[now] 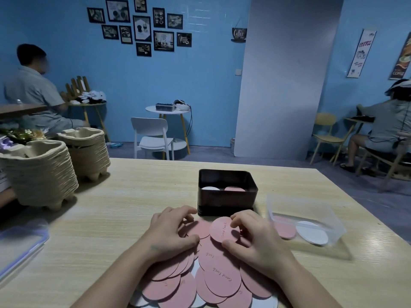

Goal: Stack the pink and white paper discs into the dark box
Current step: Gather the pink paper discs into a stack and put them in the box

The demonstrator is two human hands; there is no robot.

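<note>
My forearms hide part of the pile of paper discs, which runs off the bottom edge. My right hand pinches one flat, matte pink disc. My left hand curls on the pile; I cannot tell whether it grips anything. Just beyond, the glossy, round-cornered dark box half hides a white disc inside.
</note>
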